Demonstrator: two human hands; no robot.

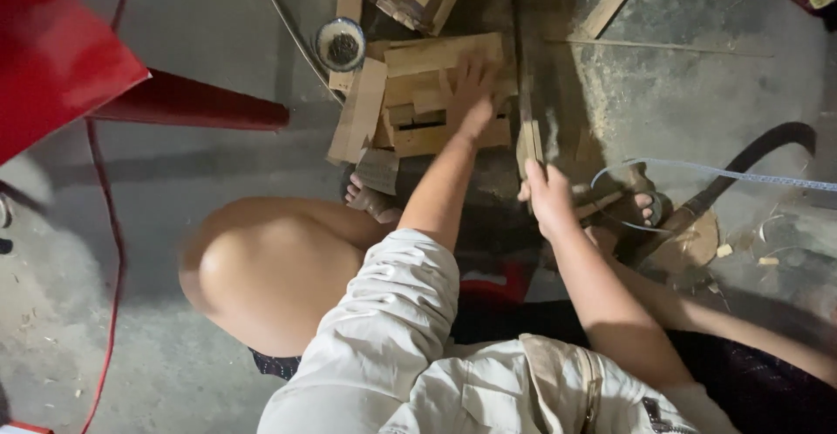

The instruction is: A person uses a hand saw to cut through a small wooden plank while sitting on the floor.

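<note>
Head view: a stack of pale wooden offcuts [436, 94] is pressed flat under the open left hand [475, 94], while a thin wooden strip [527, 133], gripped by the right hand [547, 197], could slip sideways and topple it.

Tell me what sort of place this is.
Probably a woodworking spot on a bare concrete floor: a pile of cut wood blocks under the left hand, scattered offcuts, sawdust.
</note>
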